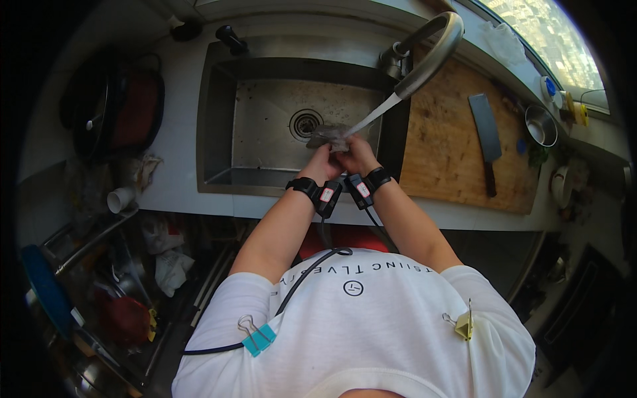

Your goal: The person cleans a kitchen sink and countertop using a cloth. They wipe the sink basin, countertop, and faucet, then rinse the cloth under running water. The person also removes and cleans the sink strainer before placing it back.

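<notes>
A white shirt [371, 312] fills the foreground of the head view, a teal clip [259, 339] and a yellow clip [466, 326] on its sleeves, as a person leans over a kitchen sink [217, 126] set into a white surface [179, 132]. Both forearms reach from the surface's near edge into the sink, a black strap around each wrist.

The left hand [322, 164] and right hand [358, 156] meet over the sink's near half, their fingers closed on what looks like a gray, see-through bag [332, 135]; some fingertips are hidden, and how firmly they grip cannot be told. The bag lies just beyond the hands, toward the sink's far edge, its longer side running roughly left to right, with its left end beside the drain [306, 124]. The left hand appears nearer that end, the right hand nearer the stream of water [375, 115] that slants from the tap [452, 40] onto the bag's right part.

Right of the sink, a wooden board [438, 132] carries a cleaver [486, 126], blade toward the far edge and handle toward the near right corner. A metal bowl [541, 126] sits by the board's right edge; at the surface's left end stands a dark red pot [136, 106].
</notes>
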The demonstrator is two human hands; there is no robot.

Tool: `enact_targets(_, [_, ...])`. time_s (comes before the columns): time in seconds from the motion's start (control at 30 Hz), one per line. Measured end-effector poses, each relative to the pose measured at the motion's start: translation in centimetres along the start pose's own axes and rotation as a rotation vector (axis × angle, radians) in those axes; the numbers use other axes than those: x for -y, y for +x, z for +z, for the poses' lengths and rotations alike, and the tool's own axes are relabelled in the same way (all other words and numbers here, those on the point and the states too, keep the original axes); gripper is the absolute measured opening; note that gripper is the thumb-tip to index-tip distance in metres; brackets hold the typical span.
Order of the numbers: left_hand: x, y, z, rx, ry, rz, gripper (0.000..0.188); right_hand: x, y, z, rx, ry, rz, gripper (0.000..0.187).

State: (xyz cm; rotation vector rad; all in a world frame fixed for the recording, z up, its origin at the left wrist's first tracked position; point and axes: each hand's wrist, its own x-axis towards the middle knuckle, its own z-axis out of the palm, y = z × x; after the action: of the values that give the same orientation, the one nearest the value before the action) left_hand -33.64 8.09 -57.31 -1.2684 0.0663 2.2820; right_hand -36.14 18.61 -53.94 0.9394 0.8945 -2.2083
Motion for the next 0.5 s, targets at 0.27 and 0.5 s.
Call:
enact_targets(0.27, [-1.9,-2.7,1.2,-0.098,-0.054,0.142,0.035,3.0,-1.2,0.1,-0.077,-0.083,-0.325,0.020])
enact_targets(0.5, [0.7,-5.0,3.1,0.148,0.317,0.337,0.020,1.8,-0.7,-0.4,0.084,-0.181,0.139,0.019])
